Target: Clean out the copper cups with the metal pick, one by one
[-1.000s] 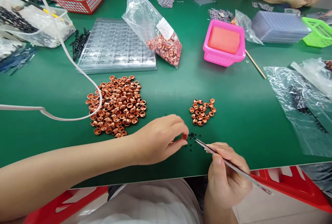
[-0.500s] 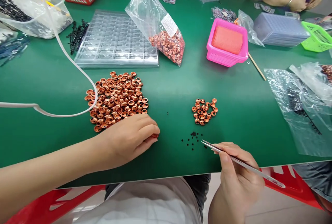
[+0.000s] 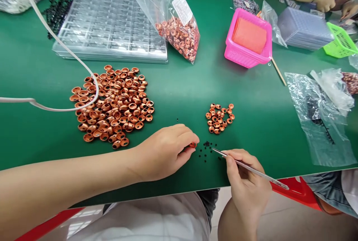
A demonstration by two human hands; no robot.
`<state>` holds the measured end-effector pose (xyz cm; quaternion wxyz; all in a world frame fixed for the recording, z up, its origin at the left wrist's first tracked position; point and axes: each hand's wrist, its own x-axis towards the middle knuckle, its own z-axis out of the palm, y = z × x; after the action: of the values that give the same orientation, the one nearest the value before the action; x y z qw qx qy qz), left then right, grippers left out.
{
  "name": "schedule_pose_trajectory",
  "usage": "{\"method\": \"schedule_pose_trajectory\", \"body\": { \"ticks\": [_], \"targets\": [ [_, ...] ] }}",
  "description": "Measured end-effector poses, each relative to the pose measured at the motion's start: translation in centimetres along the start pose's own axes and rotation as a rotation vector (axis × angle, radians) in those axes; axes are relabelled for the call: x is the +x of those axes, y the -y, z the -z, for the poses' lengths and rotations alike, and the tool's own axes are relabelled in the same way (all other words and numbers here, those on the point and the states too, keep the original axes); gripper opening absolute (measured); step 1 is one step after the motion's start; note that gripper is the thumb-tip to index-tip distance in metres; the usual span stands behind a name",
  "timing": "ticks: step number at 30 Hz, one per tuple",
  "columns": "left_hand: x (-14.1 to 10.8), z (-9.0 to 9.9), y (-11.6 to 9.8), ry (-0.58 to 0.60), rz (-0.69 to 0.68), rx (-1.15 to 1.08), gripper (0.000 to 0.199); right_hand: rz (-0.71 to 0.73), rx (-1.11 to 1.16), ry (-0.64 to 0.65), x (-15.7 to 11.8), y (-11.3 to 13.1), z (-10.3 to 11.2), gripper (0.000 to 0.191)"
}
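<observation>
Between thumb and fingers, my left hand [image 3: 170, 153] pinches one small copper-coloured cup-shaped piece [image 3: 192, 145], mostly covered by the fingertips. My right hand [image 3: 247, 181] grips metal tweezers [image 3: 251, 169], their tips at the edge of a scatter of tiny black pieces [image 3: 207, 144]. Whether the tips hold one of these I cannot tell. A big heap of copper-coloured cups [image 3: 114, 103] lies left, beyond my left forearm. Past the black pieces sits a smaller group of the same cups [image 3: 216, 123].
A white cable [image 3: 64, 47] crosses the large heap. Behind lie stacked clear trays [image 3: 112, 25] and a plastic bag of copper cups [image 3: 179, 36]. A pink basket [image 3: 247, 60] holds an orange block. At right lies a clear bag [image 3: 307, 136]; a co-worker's hands [image 3: 326, 2] are at far right.
My left hand has moved right, away from the large heap and close to the black pieces, carrying the cup. The tweezers have shifted slightly left. The camera view has also shifted.
</observation>
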<state>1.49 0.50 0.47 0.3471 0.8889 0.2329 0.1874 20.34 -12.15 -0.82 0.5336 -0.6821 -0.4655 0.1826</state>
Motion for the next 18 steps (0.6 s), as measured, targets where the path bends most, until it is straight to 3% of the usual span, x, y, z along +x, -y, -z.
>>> {"method": "schedule_pose_trajectory", "body": {
  "ticks": [18],
  "targets": [
    [-0.06,0.2,0.18,0.016,0.009,-0.046,0.014,0.094,0.023,-0.004,-0.07,0.32,-0.44,0.021]
  ]
}}
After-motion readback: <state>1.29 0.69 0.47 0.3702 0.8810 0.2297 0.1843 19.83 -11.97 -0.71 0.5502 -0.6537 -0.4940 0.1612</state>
